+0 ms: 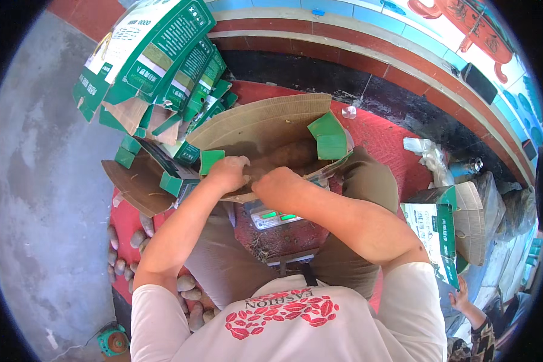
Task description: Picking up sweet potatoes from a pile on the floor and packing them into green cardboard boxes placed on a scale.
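Both hands, left hand [228, 172] and right hand [276, 184], clamp the near edge of an open brown corrugated carton with green flaps [265, 130], over the lap. Green-and-white flat box stack [157, 66] crowds upper left; bare grey concrete floor [36, 181] at left, another green-printed carton [440, 232] at right.

The fingertips of the left hand [227, 173] and the right hand [279, 183] are concealed inside the open cardboard box [265, 130]; the state of either grip cannot be determined. The box interior is in shadow and its contents are not discernible. The weighing scale [276, 216] is largely covered by the box and forearms; only its display edge is visible, and the readout is too small to read. The stack of folded green cartons [154, 57] is cut off at the upper picture edge. The potatoes [187, 289] on the floor are partly hidden behind the left arm. Another person's hand [461, 297] is cropped at the lower right rim.
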A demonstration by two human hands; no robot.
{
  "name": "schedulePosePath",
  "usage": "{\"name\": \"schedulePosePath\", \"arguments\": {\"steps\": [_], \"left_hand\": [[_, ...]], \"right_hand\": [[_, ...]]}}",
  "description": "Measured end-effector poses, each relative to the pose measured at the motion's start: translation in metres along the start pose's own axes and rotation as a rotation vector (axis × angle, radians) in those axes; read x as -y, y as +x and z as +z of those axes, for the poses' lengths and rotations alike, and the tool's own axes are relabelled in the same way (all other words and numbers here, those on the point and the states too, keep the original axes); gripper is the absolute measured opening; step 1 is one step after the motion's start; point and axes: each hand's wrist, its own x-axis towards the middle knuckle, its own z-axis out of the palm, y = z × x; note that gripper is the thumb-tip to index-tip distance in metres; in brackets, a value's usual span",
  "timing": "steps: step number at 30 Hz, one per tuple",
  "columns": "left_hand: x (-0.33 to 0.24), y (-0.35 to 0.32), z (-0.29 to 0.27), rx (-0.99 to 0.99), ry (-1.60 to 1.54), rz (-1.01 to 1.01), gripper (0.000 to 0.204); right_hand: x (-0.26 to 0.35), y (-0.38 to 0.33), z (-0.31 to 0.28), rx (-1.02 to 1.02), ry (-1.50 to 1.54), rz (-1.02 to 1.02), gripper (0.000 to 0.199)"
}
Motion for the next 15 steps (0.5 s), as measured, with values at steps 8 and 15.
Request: {"name": "schedulePosePath", "arguments": {"steps": [8,15], "left_hand": [[0.007,-0.018,-0.010,-0.086,-0.102,0.018,0.037],[0.012,-0.062,-0.056,-0.353,-0.418,0.048,0.031]], "right_hand": [[-0.002,0.001,0.000,0.007,-0.027,-0.021,0.018],[-0.003,0.003,0.002,-0.029,0.003,-0.004,0.019]]}}
